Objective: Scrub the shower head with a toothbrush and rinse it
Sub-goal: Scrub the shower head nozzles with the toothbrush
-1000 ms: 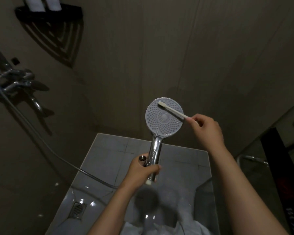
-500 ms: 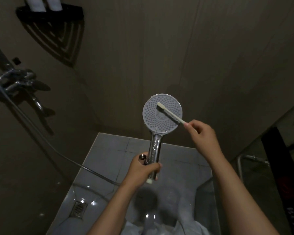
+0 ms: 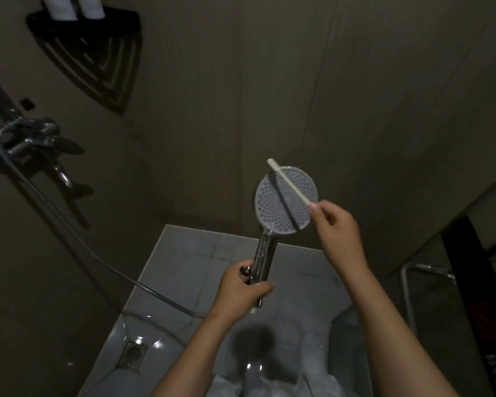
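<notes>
We scrub on: the brush has run out to the rim.

Nearest us, our left hand (image 3: 242, 287) is clenched round the chrome handle, at 6 o'clock of the shower head (image 3: 272, 207), which is held up with its face toward us. Our right hand (image 3: 338, 233), at 4 o'clock, pinches the toothbrush (image 3: 291, 186) by its end. Half a second ago the bristles sat inside the face; now they reach the rim at 11 o'clock. We judge this stroke spent, scrubbing unfinished and rinsing not begun. Beyond, the hose (image 3: 98, 262) runs to the tap (image 3: 26, 138) at 9 o'clock.
</notes>
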{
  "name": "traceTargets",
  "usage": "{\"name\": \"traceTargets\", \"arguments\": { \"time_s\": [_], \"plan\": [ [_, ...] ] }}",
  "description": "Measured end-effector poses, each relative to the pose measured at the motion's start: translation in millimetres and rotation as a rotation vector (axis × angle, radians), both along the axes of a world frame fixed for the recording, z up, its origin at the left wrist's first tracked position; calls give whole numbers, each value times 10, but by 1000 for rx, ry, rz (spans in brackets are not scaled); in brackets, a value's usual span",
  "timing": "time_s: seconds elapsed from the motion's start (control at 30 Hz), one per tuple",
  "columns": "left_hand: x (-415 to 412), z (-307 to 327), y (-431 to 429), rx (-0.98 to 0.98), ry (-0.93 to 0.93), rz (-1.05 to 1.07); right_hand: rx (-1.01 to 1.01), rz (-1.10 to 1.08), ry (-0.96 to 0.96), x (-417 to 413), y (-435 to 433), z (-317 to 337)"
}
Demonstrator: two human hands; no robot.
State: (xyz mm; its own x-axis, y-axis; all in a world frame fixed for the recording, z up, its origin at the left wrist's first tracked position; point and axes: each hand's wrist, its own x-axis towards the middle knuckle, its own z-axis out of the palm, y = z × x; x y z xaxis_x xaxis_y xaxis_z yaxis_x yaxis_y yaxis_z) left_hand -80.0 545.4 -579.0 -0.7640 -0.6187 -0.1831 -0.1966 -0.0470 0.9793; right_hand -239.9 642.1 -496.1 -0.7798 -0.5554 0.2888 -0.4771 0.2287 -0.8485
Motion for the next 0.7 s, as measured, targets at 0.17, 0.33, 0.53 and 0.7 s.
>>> {"name": "traceTargets", "arguments": {
  "time_s": [0.17, 0.33, 0.53, 0.7],
  "plan": [
    [-23, 38, 58, -48, -8, -26, 162, -35, 51, 48, -62, 55],
    [0, 19, 37, -45, -21, 46, 151, -245, 20, -122, 55, 145],
    [-35, 43, -4, -40, -19, 59, 33, -134, -116, -96, 44, 180],
    [-59, 33, 27, -64, -25, 74, 82, 21, -168, -2, -20, 234]
  ]
}}
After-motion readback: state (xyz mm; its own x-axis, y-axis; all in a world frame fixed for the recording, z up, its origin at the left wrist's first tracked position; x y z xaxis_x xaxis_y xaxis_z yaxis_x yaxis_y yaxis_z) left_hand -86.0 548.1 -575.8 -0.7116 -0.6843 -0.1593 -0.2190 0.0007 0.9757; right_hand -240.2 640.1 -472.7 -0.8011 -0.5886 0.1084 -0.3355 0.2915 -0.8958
